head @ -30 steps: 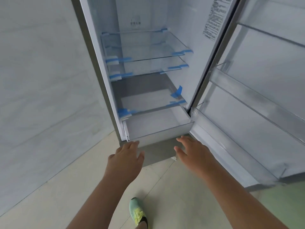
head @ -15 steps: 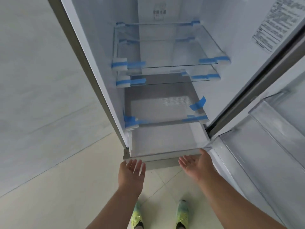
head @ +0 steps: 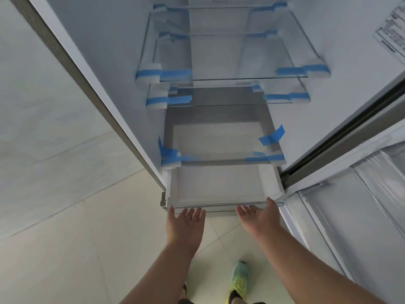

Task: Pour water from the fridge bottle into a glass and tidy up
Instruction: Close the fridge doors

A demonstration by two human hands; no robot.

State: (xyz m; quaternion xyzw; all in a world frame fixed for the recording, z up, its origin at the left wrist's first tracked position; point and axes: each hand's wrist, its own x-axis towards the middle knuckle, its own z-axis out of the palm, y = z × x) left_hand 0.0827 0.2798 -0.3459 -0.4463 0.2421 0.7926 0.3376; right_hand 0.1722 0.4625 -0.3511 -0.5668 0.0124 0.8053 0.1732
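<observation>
Both hands nearer than before | left hand point(head: 186, 224), right hand point(head: 259, 217) flat-fingered (palms up) under drawer point(head: 221, 189)

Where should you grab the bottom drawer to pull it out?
Probably by its front lip, from below and in front. The drawer sits lowest in the fridge, and its clear front edge runs straight across, facing the person. Both palms are turned up just under that edge, the left hand near the left corner and the right hand near the right, so fingers could hook under evenly.
</observation>
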